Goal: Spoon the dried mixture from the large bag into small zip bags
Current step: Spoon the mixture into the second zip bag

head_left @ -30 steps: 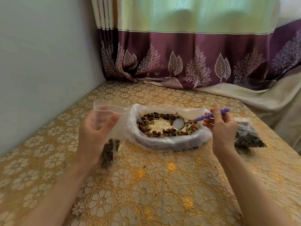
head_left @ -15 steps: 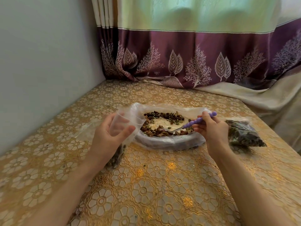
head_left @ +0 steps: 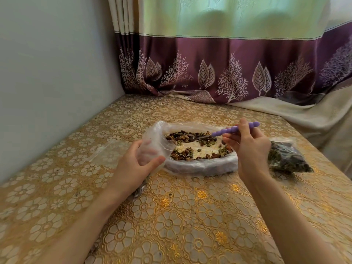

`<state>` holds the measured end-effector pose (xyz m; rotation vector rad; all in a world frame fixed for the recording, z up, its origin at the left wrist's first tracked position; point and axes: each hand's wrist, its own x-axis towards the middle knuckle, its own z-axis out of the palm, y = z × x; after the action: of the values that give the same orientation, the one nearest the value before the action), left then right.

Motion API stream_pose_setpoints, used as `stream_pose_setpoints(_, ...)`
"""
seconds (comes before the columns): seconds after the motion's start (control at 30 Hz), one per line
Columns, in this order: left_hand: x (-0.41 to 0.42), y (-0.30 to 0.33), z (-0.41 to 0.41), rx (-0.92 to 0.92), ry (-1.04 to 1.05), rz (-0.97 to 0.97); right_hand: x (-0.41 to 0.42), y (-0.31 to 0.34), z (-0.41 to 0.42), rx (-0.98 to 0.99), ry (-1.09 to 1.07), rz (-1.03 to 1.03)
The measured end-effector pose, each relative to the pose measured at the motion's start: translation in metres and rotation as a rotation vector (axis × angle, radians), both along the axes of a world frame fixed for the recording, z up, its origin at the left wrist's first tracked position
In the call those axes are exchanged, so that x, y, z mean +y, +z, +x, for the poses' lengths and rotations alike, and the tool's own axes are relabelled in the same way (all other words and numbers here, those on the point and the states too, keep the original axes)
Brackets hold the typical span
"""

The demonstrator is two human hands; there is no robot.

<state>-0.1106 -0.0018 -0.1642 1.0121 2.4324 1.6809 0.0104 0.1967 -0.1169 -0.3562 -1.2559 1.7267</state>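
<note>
Two bare forearms reach out over the worktop [head_left: 181,221], which wears a gold floral cover. The left hand [head_left: 133,166] curls its fingers and thumb around the mouth of a small zip bag [head_left: 150,149], clear plastic with a little dark mixture low inside, held just beside the large bag [head_left: 200,168]. The right hand [head_left: 249,149] pinches the purple handle of a spoon [head_left: 234,129], whose bowl dips into the dried mixture [head_left: 190,139] in the rolled-down large bag. A filled small bag [head_left: 285,159] lies to the right. Beyond hangs a purple-banded curtain [head_left: 228,63].
</note>
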Motion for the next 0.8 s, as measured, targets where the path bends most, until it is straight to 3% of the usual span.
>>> stream_pose_setpoints(0.53, -0.001, 0.005, 0.004, -0.067, 0.01, 0.139, -0.045, 0.003, -0.007, 0.031, 0.403, 0.246)
stream_pose_setpoints(0.67, 0.0, 0.007, 0.006, -0.062, 0.015, 0.15, -0.039, 0.006, -0.006, 0.081, 0.378, 0.176)
stream_pose_setpoints(0.8, 0.001, 0.007, 0.006, -0.039, 0.02, 0.137, -0.022, 0.008, -0.005, 0.125, 0.217, 0.048)
